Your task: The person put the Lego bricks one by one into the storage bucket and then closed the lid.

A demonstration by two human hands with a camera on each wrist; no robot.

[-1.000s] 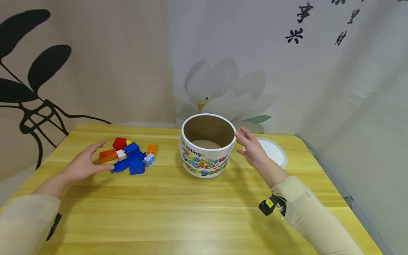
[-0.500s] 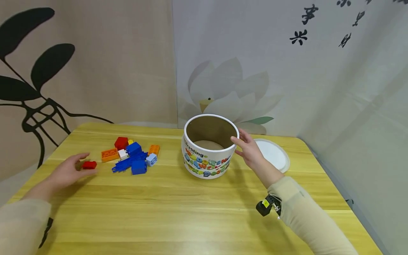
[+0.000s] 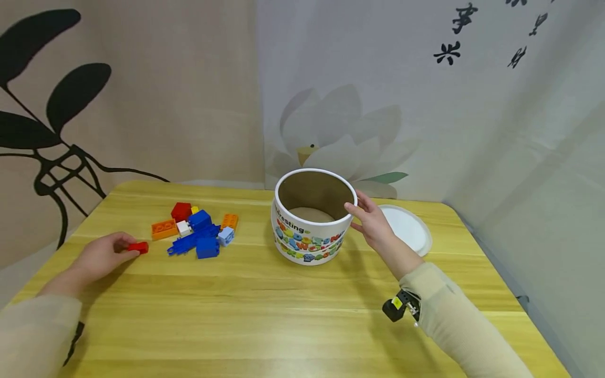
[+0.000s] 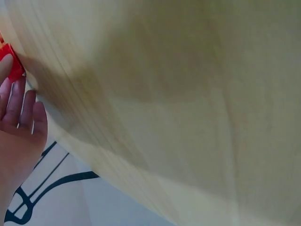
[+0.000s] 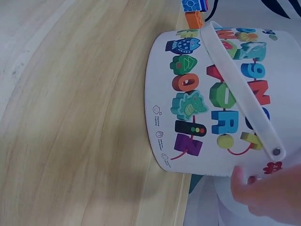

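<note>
My left hand (image 3: 101,255) pinches a small red toy brick (image 3: 138,248) between thumb and fingers, left of the brick pile. In the left wrist view the same brick (image 4: 15,66) shows at the left edge, partly covered by the thumb. On the right side, my right hand (image 3: 374,223) holds the rim of a white toy bucket (image 3: 307,244), thumb at the edge and fingers round the outside. The bucket stands upright and uncovered, with coloured letters printed on it. In the right wrist view its white handle (image 5: 240,87) hangs down along the side.
Beside my left hand lie an orange brick (image 3: 164,230), a red brick (image 3: 181,211), several blue pieces (image 3: 207,247), a white brick (image 3: 184,228), a light blue brick (image 3: 226,236) and another orange brick (image 3: 230,221). A round white lid (image 3: 410,231) lies behind my right hand.
My left hand drew back leftward from the pile; a red brick came into view between its fingers and is now pinched. My right hand moved from beside the bucket onto its rim.
</note>
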